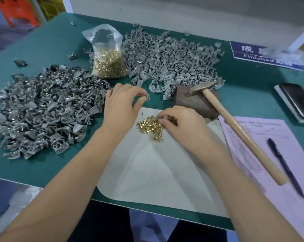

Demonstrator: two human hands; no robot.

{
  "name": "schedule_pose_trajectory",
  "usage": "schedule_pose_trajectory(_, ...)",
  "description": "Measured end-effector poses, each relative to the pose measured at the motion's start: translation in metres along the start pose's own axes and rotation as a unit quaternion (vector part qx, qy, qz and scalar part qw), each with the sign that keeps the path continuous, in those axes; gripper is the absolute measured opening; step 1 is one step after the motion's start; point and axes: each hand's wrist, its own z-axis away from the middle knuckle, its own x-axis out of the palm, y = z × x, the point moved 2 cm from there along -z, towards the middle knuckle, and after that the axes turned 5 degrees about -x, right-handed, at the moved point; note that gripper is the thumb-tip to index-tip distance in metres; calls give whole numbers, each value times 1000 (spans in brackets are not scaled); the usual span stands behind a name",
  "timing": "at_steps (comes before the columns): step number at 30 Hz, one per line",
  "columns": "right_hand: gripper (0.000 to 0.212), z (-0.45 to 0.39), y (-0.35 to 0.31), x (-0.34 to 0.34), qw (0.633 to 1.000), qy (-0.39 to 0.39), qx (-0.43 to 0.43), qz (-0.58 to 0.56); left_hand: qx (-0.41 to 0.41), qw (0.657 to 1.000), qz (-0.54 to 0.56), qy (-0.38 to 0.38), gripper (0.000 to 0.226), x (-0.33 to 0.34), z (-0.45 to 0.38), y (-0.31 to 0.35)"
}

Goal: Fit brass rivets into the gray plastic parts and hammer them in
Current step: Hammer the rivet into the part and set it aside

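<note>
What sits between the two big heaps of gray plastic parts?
In the head view, a clear plastic bag of brass rivets stands between the left heap and the right heap.

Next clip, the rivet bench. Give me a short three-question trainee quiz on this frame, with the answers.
1. True or false: the wooden-handled hammer is in the right hand.
2. Which hand pinches a small gray plastic part? A) left hand B) right hand C) neither
3. Fill in: the loose pile of brass rivets lies on the ____ sheet.

Key
1. False: the hammer lies with its head on the dark brown block, with no hand on it.
2. A: the left hand's fingers pinch the part above the green table mat.
3. White. The right hand's fingers are curled at the edge of the rivets there; the clear plastic bag of rivets stands farther back.
</note>
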Motion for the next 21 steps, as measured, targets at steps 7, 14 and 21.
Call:
schedule_pose_trajectory(7,7,-1,-3,-2,1000,-23,12,13,2,998,59,-20,9,0,0,5)
schedule_pose_trajectory(14,4,3,1,-9,998,-11,10,-60,16,993,120,-11,16,-2,4,11)
schedule_pose_trajectory(21,14,4,10,-34,973,146,-2,-178,48,986,157,-28,13,-3,9,20)
